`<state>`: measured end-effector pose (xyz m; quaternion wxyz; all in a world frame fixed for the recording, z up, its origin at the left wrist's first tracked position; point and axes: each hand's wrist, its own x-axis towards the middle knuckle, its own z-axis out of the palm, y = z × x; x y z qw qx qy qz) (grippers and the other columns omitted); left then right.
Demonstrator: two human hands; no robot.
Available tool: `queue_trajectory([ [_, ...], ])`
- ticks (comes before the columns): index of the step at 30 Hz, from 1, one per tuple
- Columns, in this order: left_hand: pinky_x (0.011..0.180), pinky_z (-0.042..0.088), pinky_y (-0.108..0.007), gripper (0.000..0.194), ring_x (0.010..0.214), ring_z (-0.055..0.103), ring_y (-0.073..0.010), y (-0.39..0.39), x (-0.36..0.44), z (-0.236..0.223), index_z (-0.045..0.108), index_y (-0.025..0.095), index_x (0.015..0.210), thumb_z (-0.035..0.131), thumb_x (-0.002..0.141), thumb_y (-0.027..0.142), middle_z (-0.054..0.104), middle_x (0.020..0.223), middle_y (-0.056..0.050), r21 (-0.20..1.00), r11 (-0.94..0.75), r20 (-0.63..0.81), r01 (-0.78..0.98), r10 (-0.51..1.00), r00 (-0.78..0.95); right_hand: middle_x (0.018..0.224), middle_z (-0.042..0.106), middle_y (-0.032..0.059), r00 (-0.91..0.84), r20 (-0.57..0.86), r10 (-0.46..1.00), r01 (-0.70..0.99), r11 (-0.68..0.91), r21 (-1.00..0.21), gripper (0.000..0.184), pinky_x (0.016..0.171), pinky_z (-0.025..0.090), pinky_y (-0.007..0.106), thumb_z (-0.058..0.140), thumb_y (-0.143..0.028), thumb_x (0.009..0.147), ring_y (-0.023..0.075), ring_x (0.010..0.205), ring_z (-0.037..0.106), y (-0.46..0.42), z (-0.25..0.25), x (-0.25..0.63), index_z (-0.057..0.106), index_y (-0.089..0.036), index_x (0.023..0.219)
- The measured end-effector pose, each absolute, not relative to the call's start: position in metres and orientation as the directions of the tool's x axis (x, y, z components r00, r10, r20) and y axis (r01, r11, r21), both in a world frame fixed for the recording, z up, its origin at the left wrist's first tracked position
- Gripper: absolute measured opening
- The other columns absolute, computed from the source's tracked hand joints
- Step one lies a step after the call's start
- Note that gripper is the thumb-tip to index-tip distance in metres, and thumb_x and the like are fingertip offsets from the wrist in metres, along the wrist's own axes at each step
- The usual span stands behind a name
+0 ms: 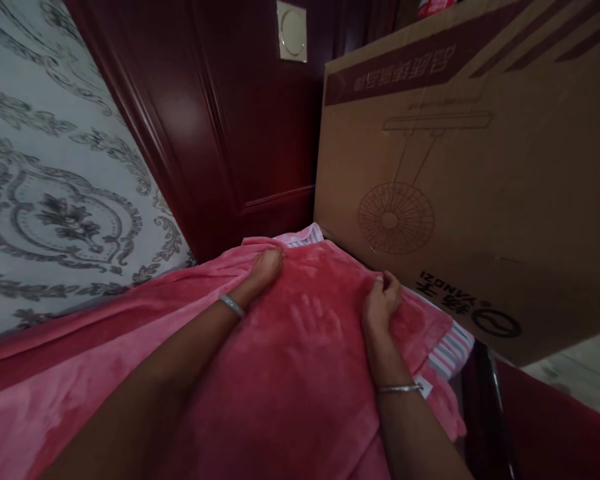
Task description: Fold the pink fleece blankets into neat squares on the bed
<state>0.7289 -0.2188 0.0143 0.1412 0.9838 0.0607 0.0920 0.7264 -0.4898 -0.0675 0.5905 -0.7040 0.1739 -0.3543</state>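
A pink fleece blanket (300, 360) lies spread in front of me. Its far end covers a striped pink-and-white cloth (447, 350) that shows at the far edge and on the right. My left hand (266, 267) grips the blanket's far edge with the fingers curled over it. My right hand (383, 300) pinches a fold of the same blanket near its far right corner. Each wrist wears a thin bangle.
A large cardboard box (480, 173) printed with a fan drawing stands close on the right, just beyond my right hand. Dark red wooden panelling (230, 120) rises behind the blanket. Grey patterned wallpaper (55, 187) fills the left side.
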Motion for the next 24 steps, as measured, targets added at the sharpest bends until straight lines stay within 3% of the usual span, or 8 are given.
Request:
queue_trajectory([
  [2, 0.096, 0.047, -0.037, 0.033, 0.112, 0.065, -0.0268, -0.218, 0.729, 0.01, 0.067, 0.015, 0.114, 0.041, 0.102, 0.032, 0.072, 0.118, -0.014, 0.266, -0.96, 0.189, 0.092, 0.145, 0.971, 0.12, 0.064, 0.0167, 0.684, 0.295, -0.667, 0.171, -0.247, -0.954, 0.046, 0.11, 0.036, 0.051, 0.041, -0.043, 0.086, 0.0309, 0.12, 0.054, -0.491, -0.069, 0.728, 0.063, -0.015, 0.114],
  [7, 0.094, 0.049, -0.038, 0.031, 0.106, 0.068, -0.0275, -0.214, 0.729, -0.003, 0.069, 0.014, 0.112, 0.045, 0.1, 0.029, 0.075, 0.112, -0.015, 0.239, -0.964, 0.142, 0.114, 0.151, 0.978, 0.118, 0.065, 0.0166, 0.682, 0.289, -0.672, 0.16, -0.248, -0.955, 0.045, 0.109, 0.037, 0.051, 0.043, -0.042, 0.084, 0.0307, 0.117, 0.055, -0.494, -0.073, 0.732, 0.063, -0.015, 0.113],
  [12, 0.095, 0.05, -0.033, 0.036, 0.107, 0.067, -0.0233, -0.196, 0.721, 0.006, 0.069, 0.016, 0.118, 0.039, 0.102, 0.028, 0.074, 0.118, -0.011, 0.257, -0.962, 0.17, 0.09, 0.137, 0.976, 0.118, 0.065, 0.0142, 0.683, 0.28, -0.674, 0.156, -0.239, -0.958, 0.042, 0.109, 0.038, 0.049, 0.044, -0.042, 0.084, 0.0296, 0.117, 0.056, -0.495, -0.075, 0.732, 0.063, -0.017, 0.112],
  [19, 0.088, 0.053, -0.032, 0.036, 0.097, 0.07, -0.0231, -0.139, 0.649, 0.005, 0.074, 0.016, 0.102, 0.044, 0.1, 0.036, 0.076, 0.109, -0.011, 0.229, -0.957, 0.084, 0.181, 0.204, 0.975, 0.115, 0.064, 0.0132, 0.686, 0.288, -0.668, 0.155, -0.252, -0.955, 0.037, 0.109, 0.037, 0.049, 0.045, -0.037, 0.086, 0.0285, 0.116, 0.056, -0.499, -0.078, 0.733, 0.062, -0.016, 0.112],
  [24, 0.093, 0.05, -0.039, 0.041, 0.106, 0.069, -0.0282, -0.135, 0.617, -0.01, 0.067, 0.013, 0.115, 0.037, 0.103, 0.038, 0.074, 0.114, -0.017, 0.171, -0.947, 0.129, 0.273, 0.296, 0.946, 0.114, 0.064, 0.0123, 0.683, 0.285, -0.673, 0.142, -0.261, -0.955, 0.035, 0.109, 0.038, 0.048, 0.046, -0.032, 0.085, 0.0274, 0.115, 0.057, -0.502, -0.08, 0.737, 0.061, -0.015, 0.111],
])
